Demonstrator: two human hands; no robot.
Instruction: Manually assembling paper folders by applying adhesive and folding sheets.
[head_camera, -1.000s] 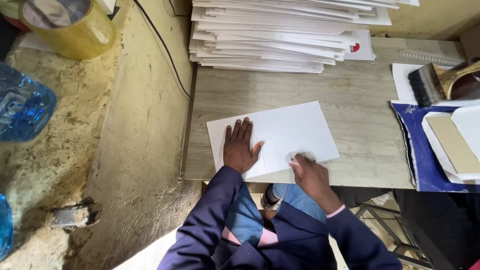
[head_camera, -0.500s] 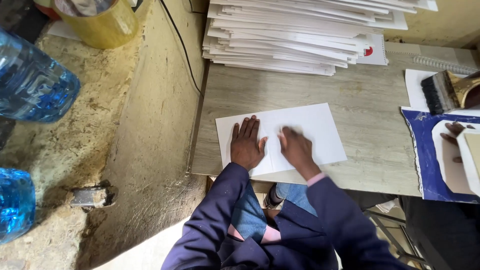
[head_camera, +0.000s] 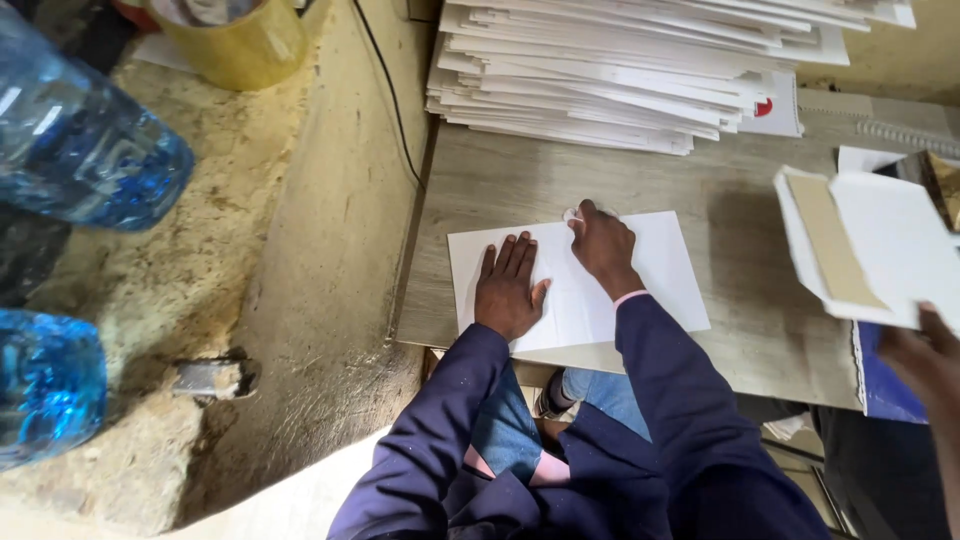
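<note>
Head view only. White sheet (head_camera: 640, 275) lies flat on the grey wooden table (head_camera: 760, 330), near its front edge, just short of the tall stack of white boards (head_camera: 620, 75). Left hand (head_camera: 510, 290) pressed open and flat on the sheet's left part, fingers spread. Right hand (head_camera: 603, 245) curled at the sheet's top edge, fingertips pinching a small white scrap (head_camera: 573, 214). Right of the sheet, another person's hand (head_camera: 925, 355) holds a white card with a brown strip (head_camera: 865, 245). Blue water bottles (head_camera: 80, 150) stand well left of the table.
</note>
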